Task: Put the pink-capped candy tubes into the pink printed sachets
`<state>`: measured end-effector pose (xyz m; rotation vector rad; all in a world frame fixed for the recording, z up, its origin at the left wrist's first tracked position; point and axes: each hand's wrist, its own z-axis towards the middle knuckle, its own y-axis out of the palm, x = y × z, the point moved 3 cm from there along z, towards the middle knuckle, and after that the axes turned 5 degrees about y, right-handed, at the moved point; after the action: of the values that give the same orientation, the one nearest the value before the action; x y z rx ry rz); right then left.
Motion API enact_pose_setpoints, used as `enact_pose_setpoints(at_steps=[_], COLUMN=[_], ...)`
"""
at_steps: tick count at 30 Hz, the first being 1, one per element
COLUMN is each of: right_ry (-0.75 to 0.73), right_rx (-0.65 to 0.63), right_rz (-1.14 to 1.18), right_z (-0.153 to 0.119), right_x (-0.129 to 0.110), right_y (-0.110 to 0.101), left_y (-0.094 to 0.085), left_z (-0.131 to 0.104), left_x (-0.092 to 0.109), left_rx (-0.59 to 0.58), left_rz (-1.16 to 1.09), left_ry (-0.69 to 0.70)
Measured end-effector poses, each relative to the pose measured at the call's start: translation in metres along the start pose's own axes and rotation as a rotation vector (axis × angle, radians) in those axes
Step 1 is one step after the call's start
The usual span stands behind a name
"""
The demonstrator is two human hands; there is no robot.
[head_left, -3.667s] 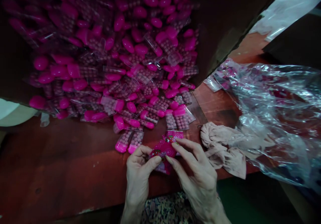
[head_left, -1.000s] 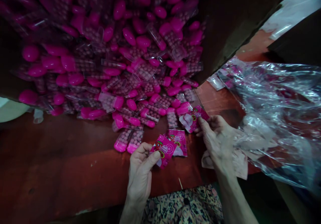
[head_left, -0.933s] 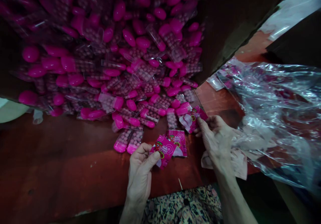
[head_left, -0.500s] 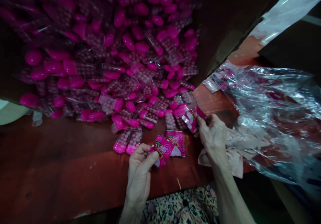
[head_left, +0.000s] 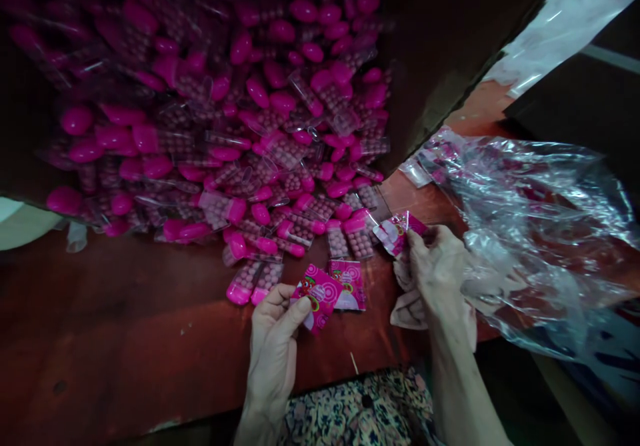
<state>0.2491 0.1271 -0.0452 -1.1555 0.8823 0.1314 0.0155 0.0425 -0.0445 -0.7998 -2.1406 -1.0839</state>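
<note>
Between thumb and fingers, my left hand (head_left: 277, 326) pinches a pink printed packet (head_left: 320, 294). Another pink packet (head_left: 353, 286) lies flat on the red table (head_left: 125, 339), just behind and partly under the held one. My right hand (head_left: 437, 259) grips a third packet (head_left: 397, 233), beside the clear bag. Two clear containers with pink caps (head_left: 253, 283) and pale beads lie side by side, close behind my left hand. Behind both hands spreads a large heap of similar containers (head_left: 280, 146).
A dark box wall (head_left: 445, 66) rises at the right of the heap. On the right lies a crumpled clear plastic bag (head_left: 540, 213) with pink packets inside, and a pale cloth (head_left: 410, 306) by my right wrist. A pale round edge (head_left: 25, 226) shows at far left.
My right hand has moved slightly to the right with its packet, away from the left hand. My left hand has shifted slightly left, still holding its packet.
</note>
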Motion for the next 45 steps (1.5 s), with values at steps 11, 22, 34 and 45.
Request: enact_pose_setpoints(at_steps=[11, 22, 34, 45], right_ry=[-0.216, -0.075, -0.368, -0.252], right_rx=[-0.303, -0.653, -0.465, -0.454], right_rz=[0.221, 0.565, 0.444, 0.563], right_z=[-0.069, -0.129, -0.128, -0.131], right_x=[-0.060, -0.047, -0.056, -0.060], right_y=[-0.014, 0.004, -0.002, -0.002], left_y=[-0.007, -0.012, -0.021, -0.016], left_z=[-0.002, -0.020, -0.010, -0.017], left_x=[-0.004, -0.002, -0.010, 0.005], left_rx=[0.004, -0.146, -0.159, -0.181], left_rz=[0.107, 0.533, 0.410, 0.647], left_ry=[0.118, 0.234, 0.197, 0.339])
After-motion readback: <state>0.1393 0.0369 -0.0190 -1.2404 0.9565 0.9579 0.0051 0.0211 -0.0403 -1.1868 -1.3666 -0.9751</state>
